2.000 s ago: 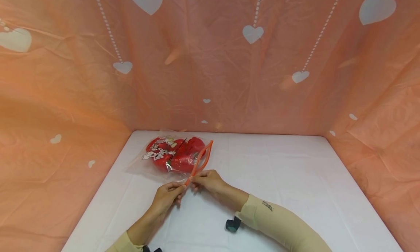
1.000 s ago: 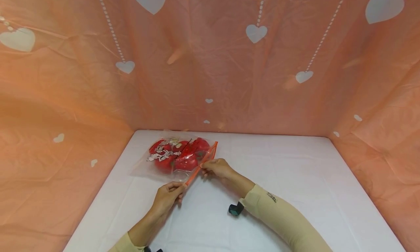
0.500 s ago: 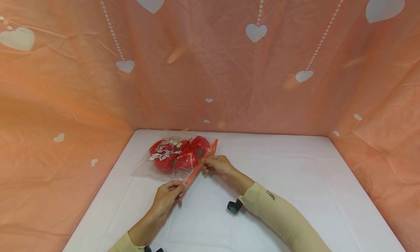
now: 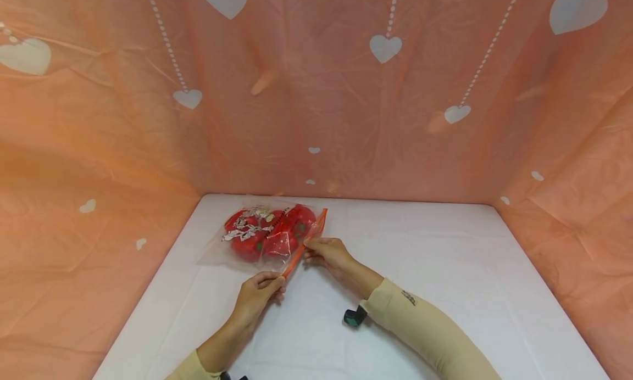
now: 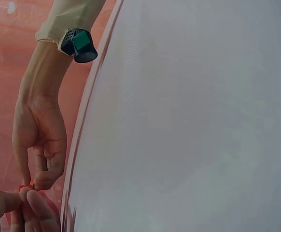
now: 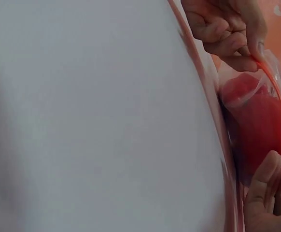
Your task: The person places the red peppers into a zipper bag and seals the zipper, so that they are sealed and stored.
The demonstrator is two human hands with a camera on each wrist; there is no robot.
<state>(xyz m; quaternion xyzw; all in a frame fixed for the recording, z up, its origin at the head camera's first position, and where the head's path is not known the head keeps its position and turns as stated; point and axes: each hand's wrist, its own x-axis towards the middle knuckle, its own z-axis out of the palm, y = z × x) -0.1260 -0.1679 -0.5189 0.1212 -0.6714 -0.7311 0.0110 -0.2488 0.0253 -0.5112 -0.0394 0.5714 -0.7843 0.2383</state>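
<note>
A clear printed zip bag (image 4: 277,262) lies on the table at the back left, with several red rounded vegetables (image 4: 247,248) inside that show green stem spots. Along its near right side runs an orange zip edge (image 4: 292,263). My left hand (image 4: 252,299) pinches the near end of that edge between thumb and fingers. Farther up the same strip, my right hand (image 4: 332,253) pinches it about midway. In the right wrist view the orange strip (image 6: 280,104) bends from my left hand (image 6: 227,29) down to my right hand (image 6: 266,203).
The white-covered table (image 4: 420,270) spreads to the right and in front of the hands. Orange sheeting (image 4: 336,111) with pale hearts hangs at the back and both sides. A small dark wrist camera (image 4: 354,317) sits by the right sleeve.
The right hand has slid up the orange edge, away from the left hand. The strip's loop, wide two seconds ago, has narrowed to a nearly straight line. The left hand keeps its hold.
</note>
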